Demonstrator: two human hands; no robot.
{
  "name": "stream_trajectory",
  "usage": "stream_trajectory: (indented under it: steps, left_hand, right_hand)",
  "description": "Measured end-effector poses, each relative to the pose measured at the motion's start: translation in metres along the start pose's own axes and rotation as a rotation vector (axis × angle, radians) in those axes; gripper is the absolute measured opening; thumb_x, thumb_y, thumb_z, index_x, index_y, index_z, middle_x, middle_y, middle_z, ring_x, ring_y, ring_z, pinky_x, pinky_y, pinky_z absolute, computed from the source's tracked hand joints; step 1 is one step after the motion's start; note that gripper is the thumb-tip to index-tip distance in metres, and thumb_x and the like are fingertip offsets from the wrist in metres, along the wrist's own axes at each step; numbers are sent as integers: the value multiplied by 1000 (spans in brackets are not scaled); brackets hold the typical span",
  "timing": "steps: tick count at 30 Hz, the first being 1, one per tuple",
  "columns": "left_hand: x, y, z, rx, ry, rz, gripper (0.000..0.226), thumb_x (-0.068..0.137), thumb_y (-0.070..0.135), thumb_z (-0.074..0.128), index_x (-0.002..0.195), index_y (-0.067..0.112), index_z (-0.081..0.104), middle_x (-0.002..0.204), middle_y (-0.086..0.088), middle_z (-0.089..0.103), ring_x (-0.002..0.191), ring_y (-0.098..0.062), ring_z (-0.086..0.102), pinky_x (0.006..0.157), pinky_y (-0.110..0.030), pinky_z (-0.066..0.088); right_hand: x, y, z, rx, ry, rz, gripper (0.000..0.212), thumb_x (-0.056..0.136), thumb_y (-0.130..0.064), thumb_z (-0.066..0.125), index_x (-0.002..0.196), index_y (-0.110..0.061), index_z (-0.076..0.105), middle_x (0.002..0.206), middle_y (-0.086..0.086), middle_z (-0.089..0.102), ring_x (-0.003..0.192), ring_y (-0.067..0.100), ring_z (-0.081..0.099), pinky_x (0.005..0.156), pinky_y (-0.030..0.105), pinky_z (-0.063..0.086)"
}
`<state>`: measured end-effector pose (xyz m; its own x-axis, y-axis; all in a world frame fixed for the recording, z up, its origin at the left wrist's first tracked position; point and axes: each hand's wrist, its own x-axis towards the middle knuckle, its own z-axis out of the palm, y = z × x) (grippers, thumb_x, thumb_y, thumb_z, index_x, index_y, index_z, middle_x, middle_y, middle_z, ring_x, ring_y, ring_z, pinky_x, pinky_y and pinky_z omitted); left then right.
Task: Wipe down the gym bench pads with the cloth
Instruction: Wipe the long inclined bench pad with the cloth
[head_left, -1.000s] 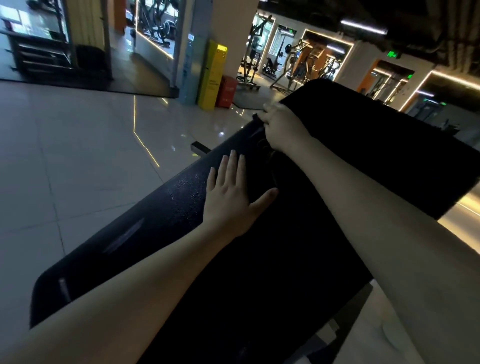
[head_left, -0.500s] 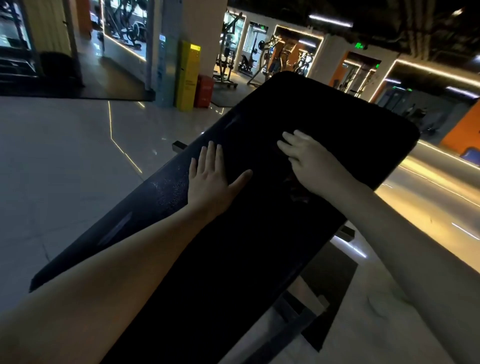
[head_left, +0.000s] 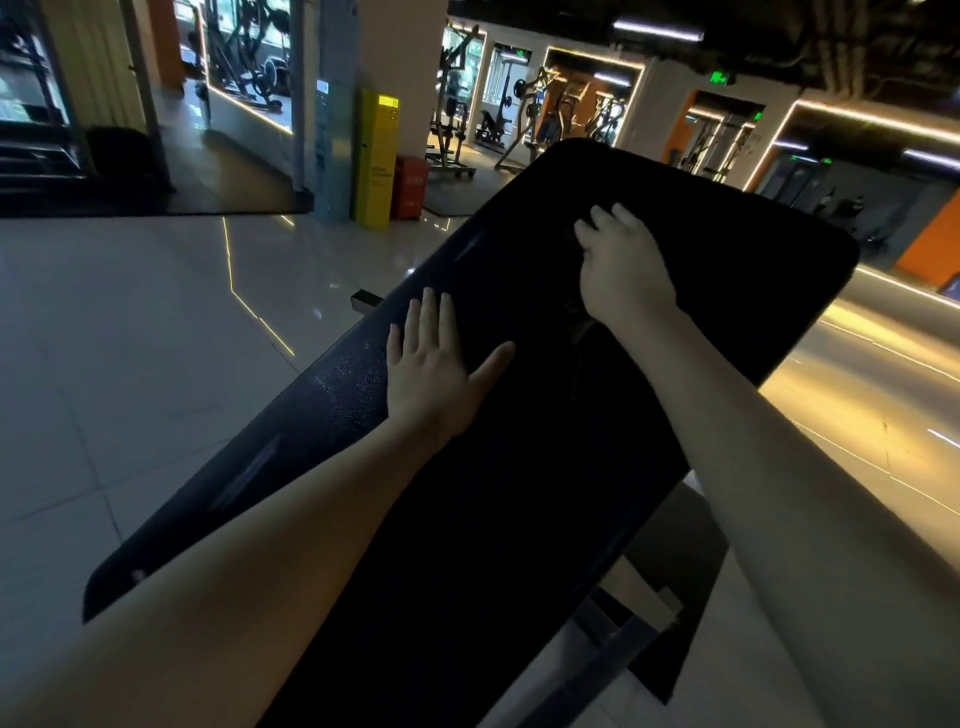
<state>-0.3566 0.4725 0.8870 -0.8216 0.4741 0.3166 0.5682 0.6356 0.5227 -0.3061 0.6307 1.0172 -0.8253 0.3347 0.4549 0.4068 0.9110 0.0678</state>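
Long black soft bench pad: fills the middle of the frame, slanting from the lower left up to the upper right; round corners at the far end; smooth and very dark, with a faint shine along the left edge.
Tiny wet-looking specks: on the left side of the pad, just left of the left hand.
Left hand: palm down and flat on the pad, near its left edge, in the middle of the frame; four fingers straight and close together, thumb stuck out to the right; nothing held.
Right hand: palm down on the pad, above and to the right of the left hand; fingers bent a little and blurry; cannot tell if anything is gripped.
Dark cloth: very hard to see against the black pad; only a dark crumpled bit peeks out beside the right wrist; the rest is hidden.
Grey metal frame: under the pad, lower right.
Pale shiny tiled floor: all down the left side, with thin yellow lines of light on it.
Tall yellow box and small red box: side by side by a pillar, upper middle.
Gym machines: far back, top middle, in lit rooms.
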Motion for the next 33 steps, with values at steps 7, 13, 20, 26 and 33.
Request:
stream_trajectory:
  steps: [7, 13, 20, 26, 33]
  left_hand:
    - [-1, 7, -10, 40, -95, -17, 91, 93, 72, 16, 156, 13, -12, 164, -7, -17, 151, -21, -16, 123, -42, -6]
    - [-2, 15, -21, 112, -125, 60, 77, 100, 60, 19, 158, 14, -6, 164, -15, -12, 151, -31, -9, 123, -48, -1]
    - [11, 62, -18, 112, -64, 492, 72, 102, 53, 28, 158, 18, 0, 165, -6, -9, 152, -21, -10, 123, -45, -5]
    - [18, 60, 2, 24, -14, 595, 81, 88, 69, 5, 158, 27, 4, 166, 2, -6, 151, -13, -10, 123, -39, -7]
    - [19, 60, 3, 6, 6, 584, 82, 86, 69, 4, 158, 29, 4, 166, 4, -6, 151, -11, -10, 123, -39, -6]
  right_hand:
    - [-38, -18, -10, -60, -48, 58, 59, 98, 0, 37, 154, -10, 20, 163, 8, 11, 150, 25, 4, 122, 36, 6]
    - [-131, 5, -8, 70, -31, -81, 57, 100, 1, 37, 153, -13, 24, 163, 3, 12, 150, 20, 2, 121, 31, 3]
    - [-143, 38, -17, 126, -38, -169, 52, 98, 0, 41, 148, -11, 35, 160, 4, 22, 150, 20, 11, 122, 32, 5]
    - [-68, 126, -62, 45, 92, 47, 52, 89, 14, 39, 140, 4, 45, 152, 23, 35, 143, 38, 25, 116, 37, 18]
    - [-55, 115, -49, 81, 96, -15, 51, 91, 12, 39, 141, 4, 43, 152, 21, 34, 144, 37, 25, 120, 39, 16]
